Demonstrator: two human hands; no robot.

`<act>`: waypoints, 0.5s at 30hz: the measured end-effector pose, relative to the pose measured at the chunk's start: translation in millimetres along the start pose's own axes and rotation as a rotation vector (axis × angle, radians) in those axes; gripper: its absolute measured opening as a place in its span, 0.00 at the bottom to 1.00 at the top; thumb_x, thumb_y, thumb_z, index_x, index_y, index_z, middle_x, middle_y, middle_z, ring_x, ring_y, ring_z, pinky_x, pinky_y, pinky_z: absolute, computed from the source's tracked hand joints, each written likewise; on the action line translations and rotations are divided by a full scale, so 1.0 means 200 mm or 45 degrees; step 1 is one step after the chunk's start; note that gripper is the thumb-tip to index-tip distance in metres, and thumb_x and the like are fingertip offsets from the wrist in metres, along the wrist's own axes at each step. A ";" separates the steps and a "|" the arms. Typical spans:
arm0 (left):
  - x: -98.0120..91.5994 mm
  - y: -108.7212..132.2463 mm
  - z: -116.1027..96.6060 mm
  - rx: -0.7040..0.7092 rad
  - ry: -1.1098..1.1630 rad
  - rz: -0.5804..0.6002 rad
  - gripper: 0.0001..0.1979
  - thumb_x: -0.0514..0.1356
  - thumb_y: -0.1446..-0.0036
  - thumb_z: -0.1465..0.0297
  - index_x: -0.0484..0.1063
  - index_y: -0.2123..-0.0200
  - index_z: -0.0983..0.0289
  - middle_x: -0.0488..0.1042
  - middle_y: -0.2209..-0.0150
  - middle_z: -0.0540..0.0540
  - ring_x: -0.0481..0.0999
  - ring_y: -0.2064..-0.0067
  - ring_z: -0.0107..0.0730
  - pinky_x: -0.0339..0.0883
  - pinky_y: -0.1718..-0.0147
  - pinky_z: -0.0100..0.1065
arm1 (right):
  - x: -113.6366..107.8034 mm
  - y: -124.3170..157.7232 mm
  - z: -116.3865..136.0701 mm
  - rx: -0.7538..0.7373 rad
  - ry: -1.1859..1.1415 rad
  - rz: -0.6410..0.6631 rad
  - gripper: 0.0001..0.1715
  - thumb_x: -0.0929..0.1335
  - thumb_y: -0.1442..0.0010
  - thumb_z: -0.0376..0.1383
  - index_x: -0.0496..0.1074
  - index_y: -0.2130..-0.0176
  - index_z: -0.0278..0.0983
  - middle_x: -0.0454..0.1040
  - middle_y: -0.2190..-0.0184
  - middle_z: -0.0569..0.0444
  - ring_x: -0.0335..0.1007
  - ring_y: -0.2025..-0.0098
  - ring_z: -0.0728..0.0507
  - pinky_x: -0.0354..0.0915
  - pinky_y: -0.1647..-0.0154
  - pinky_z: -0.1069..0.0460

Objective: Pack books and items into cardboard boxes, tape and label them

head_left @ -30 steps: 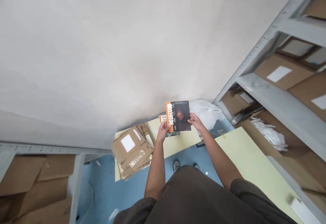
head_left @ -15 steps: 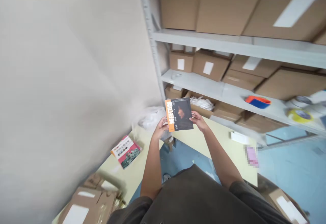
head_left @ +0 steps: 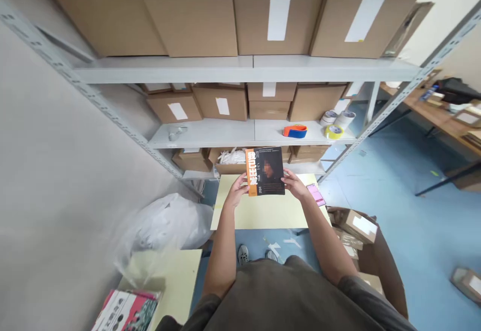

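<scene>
A book [head_left: 271, 173] with a black cover and an orange strip down its left side is held up in front of me, above the pale yellow table [head_left: 233, 215]. My left hand [head_left: 236, 190] grips its left edge. On the opposite edge, my right hand [head_left: 293, 183] pinches the cover with thumb and fingers. A phone [head_left: 316, 195] with a pink screen lies on the table beyond my right wrist.
Metal shelves [head_left: 210, 74] with cardboard boxes [head_left: 278, 15] stand ahead. Tape rolls [head_left: 333, 131] and an orange-blue band [head_left: 295, 131] sit mid-shelf. Left are a white plastic bag [head_left: 173, 220] and books [head_left: 124, 311]. A bin of packages [head_left: 391, 266] stands right.
My view has swung right, from the wall corner to face the shelves and table squarely. The book stays between both hands, and the side table with books has shifted to the lower left.
</scene>
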State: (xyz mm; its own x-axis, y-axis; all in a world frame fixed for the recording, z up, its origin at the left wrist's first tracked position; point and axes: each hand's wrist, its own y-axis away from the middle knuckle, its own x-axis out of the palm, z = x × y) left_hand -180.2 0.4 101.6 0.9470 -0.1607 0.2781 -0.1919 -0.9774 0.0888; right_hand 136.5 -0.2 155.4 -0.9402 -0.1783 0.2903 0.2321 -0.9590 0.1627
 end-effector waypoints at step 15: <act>0.33 -0.21 -0.09 0.308 -0.095 0.263 0.41 0.74 0.41 0.63 0.67 0.26 0.56 0.66 0.27 0.61 0.64 0.26 0.55 0.71 0.36 0.47 | 0.46 -0.08 -0.13 -0.423 0.411 -0.387 0.30 0.75 0.43 0.42 0.78 0.41 0.49 0.76 0.38 0.48 0.77 0.42 0.34 0.78 0.47 0.39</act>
State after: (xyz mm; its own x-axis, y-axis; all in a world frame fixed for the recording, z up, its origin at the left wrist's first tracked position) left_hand -114.3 32.5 133.7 0.9123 -0.3601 0.1951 -0.3238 -0.9259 -0.1948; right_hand 39.3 -8.0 154.7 -0.9934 0.1091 -0.0360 -0.1037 -0.9864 -0.1274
